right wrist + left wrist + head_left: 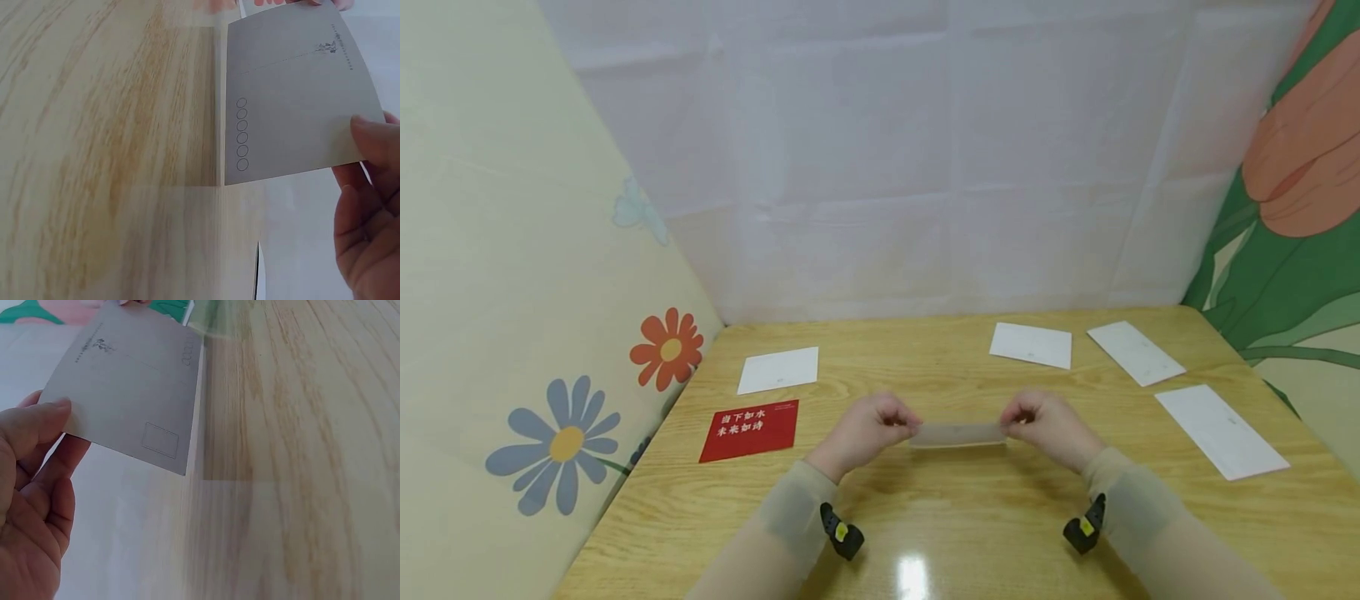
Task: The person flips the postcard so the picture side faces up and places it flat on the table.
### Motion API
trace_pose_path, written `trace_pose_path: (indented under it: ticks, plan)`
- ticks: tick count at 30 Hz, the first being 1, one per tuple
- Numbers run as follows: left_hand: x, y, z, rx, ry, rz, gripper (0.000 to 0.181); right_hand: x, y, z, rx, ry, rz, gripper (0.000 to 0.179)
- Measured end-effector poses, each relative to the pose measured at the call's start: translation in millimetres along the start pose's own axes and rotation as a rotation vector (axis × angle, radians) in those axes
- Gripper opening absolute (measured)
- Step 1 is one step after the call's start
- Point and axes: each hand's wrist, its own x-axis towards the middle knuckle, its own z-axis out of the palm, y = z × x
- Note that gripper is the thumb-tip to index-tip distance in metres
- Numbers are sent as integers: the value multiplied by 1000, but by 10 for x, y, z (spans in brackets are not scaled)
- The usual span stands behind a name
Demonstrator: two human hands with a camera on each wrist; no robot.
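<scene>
Pale cloth (pixel 850 167) hung behind a wood-grain table (pixel 955 517), and at the lower centre of the head view a postcard (pixel 958 434) stretched between the left hand (pixel 868 429) and the right hand (pixel 1052 429). Each hand pinched one end of it, thumb on the printed face and fingers behind, so most of the postcard spanned the gap between the fingertips. Toward the frame's left lay a red card (pixel 750 430), with a white card (pixel 778 370) just above it.

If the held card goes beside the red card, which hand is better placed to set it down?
Probably the left hand: it pinches the held card at the end nearer the red card, while the right hand grips the far end.
</scene>
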Motion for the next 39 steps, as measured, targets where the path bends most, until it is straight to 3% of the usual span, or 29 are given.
trace_pose_path:
  ticks: [4, 14, 20, 28, 39]
  plan:
    - [-4, 3, 1, 48, -14, 22, 9, -6, 7, 8, 2, -26, -13, 6]
    - [-22, -38, 2, 65, -90, 19, 8, -15, 55, 4, -33, -141, -38, 8]
    - [-35, -58, 2, 109, -146, 21, 4, -32, 69, -3, -50, -211, 10, 2]
    - [-47, -92, 25, 154, -237, 5, 6, -80, 41, 43, -166, -224, 91, 7]
    - [-61, -133, 119, 208, -310, 27, 6, -111, 64, 116, -249, -293, -6, 8]
